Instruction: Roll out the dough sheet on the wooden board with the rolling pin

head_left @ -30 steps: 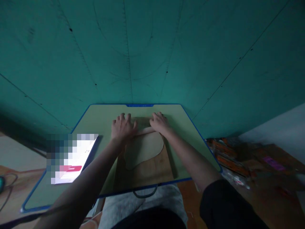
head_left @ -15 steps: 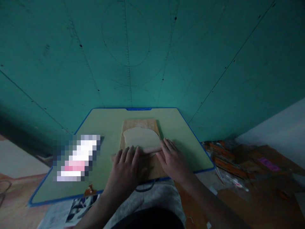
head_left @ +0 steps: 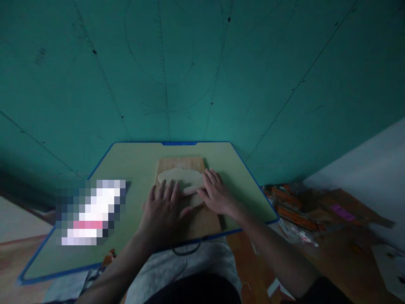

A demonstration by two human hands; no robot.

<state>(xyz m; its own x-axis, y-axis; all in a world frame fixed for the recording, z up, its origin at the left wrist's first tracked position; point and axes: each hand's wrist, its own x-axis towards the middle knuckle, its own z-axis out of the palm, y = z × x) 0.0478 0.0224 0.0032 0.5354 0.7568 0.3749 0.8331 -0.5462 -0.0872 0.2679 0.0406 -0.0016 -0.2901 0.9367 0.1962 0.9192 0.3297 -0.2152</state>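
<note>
A pale rolling pin (head_left: 191, 190) lies across a flat sheet of dough (head_left: 180, 174) on a wooden board (head_left: 198, 226). My left hand (head_left: 163, 209) rests flat over the pin's left part, fingers stretched forward and apart over the dough. Toward the pin's other end lies my right hand (head_left: 217, 192), its fingers stretched out and its thumb pointing inward along the pin. Both hands press on the pin from above rather than wrapping round it. My palms hide much of the pin and the near part of the dough.
The board sits on a small pale table (head_left: 126, 160) with a blue rim, against a green wall (head_left: 196, 84). A blurred-out bright rectangular object (head_left: 95, 211) is at the left. A brown scrap (head_left: 108, 257) lies at the front edge. Cardboard and plastic-wrapped packages (head_left: 294, 215) are on the floor at right.
Both hands have pushed the rolling pin forward over the dough, away from my body. My left fingers now reach further past the pin. The view has shifted slightly.
</note>
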